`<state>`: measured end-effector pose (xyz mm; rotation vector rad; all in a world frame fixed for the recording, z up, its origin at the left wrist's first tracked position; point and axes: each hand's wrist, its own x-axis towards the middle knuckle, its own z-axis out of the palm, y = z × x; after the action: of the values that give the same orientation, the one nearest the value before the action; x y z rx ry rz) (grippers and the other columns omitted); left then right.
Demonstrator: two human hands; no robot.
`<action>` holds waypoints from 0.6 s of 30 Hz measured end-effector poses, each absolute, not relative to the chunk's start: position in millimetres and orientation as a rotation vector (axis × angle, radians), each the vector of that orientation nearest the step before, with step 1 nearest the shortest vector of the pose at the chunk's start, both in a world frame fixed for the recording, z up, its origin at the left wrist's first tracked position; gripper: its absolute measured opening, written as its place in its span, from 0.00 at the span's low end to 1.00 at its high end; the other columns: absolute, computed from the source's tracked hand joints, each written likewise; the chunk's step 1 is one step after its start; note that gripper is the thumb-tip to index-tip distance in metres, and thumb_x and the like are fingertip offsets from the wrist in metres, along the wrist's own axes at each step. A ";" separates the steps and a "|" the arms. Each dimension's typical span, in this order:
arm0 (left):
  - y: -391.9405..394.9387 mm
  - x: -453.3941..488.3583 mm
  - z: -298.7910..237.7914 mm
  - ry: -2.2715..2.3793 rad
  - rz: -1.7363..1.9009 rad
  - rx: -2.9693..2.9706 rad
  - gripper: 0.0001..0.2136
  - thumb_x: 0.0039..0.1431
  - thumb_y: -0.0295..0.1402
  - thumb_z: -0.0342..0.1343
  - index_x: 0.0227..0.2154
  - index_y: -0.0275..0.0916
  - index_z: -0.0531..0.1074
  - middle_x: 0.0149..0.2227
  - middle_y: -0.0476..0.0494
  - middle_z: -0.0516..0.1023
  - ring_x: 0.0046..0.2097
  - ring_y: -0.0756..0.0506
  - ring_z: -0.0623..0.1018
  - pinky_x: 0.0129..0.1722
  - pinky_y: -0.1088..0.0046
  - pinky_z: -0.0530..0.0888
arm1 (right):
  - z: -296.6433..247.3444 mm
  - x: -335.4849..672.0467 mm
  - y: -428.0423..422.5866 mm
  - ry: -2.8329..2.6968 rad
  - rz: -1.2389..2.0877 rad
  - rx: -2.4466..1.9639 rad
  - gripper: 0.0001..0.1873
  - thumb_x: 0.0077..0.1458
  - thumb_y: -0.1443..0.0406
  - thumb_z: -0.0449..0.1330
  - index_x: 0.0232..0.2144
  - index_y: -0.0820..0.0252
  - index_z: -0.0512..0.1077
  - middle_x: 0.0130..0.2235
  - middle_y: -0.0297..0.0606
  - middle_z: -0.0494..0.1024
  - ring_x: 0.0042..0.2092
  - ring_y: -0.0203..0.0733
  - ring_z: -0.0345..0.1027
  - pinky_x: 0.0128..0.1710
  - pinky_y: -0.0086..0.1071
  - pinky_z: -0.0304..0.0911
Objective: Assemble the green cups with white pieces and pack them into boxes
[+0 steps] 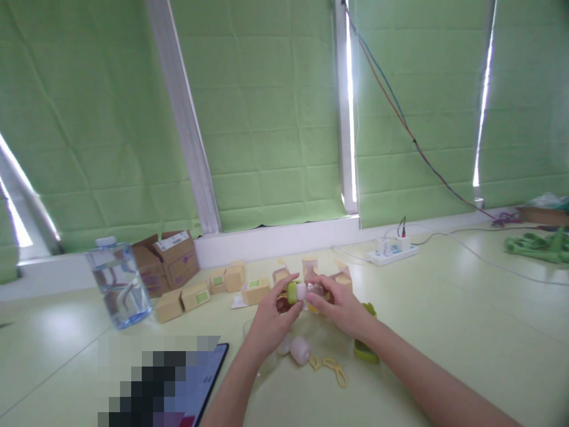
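Observation:
Both my hands meet above the pale green table (444,332), a little past its middle. My left hand (271,314) is closed in a pinch on a small green and white part (296,292). My right hand (340,302) is closed on the other end of the same item, a small clear piece (315,290). Just below my hands lie a pale pink cap (300,350), yellow ring-shaped pieces (334,369) and a green piece (365,350).
Several small tan boxes (195,295) and opened ones (309,268) lie behind my hands. A clear water bottle (119,284) and brown cartons (171,258) stand at the left. A tablet (195,379) lies near me. A power strip (391,252) with cables sits at the back right.

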<state>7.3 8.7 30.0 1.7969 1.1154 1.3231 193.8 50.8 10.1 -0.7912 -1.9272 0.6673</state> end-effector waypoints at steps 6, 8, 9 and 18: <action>1.9 11.7 34.2 1.028 1.252 1.778 0.27 0.55 0.37 0.62 0.58 0.42 0.67 0.54 0.39 0.75 0.46 0.43 0.78 0.48 0.65 0.74 | 5.0 194.1 58.9 -1.868 0.784 -0.732 0.24 0.61 0.46 0.53 0.45 0.58 0.72 0.33 0.37 0.75 0.32 0.39 0.68 0.31 0.33 0.68; 1.6 10.9 34.3 1.047 1.225 1.793 0.26 0.57 0.39 0.60 0.58 0.42 0.67 0.52 0.40 0.77 0.44 0.43 0.78 0.47 0.65 0.73 | 3.3 193.3 59.4 -1.838 0.894 -0.717 0.25 0.60 0.46 0.53 0.45 0.58 0.71 0.33 0.37 0.75 0.29 0.38 0.69 0.26 0.31 0.68; 1.8 10.2 34.1 1.060 1.216 1.803 0.26 0.57 0.39 0.60 0.58 0.42 0.67 0.51 0.40 0.77 0.42 0.44 0.78 0.46 0.65 0.73 | 2.8 192.9 59.2 -1.830 0.932 -0.707 0.25 0.60 0.45 0.53 0.46 0.57 0.71 0.33 0.37 0.75 0.27 0.38 0.69 0.24 0.31 0.69; 3.5 10.7 34.7 1.062 1.268 1.737 0.22 0.57 0.43 0.59 0.54 0.44 0.71 0.55 0.40 0.72 0.44 0.43 0.77 0.44 0.65 0.76 | 4.6 191.3 56.1 -1.804 1.004 -0.692 0.24 0.59 0.45 0.54 0.45 0.57 0.71 0.29 0.32 0.71 0.22 0.34 0.70 0.21 0.29 0.69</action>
<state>10.7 3.5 34.7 1.7372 1.0620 1.2685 191.3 56.1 4.6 -0.6920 -1.8040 1.0039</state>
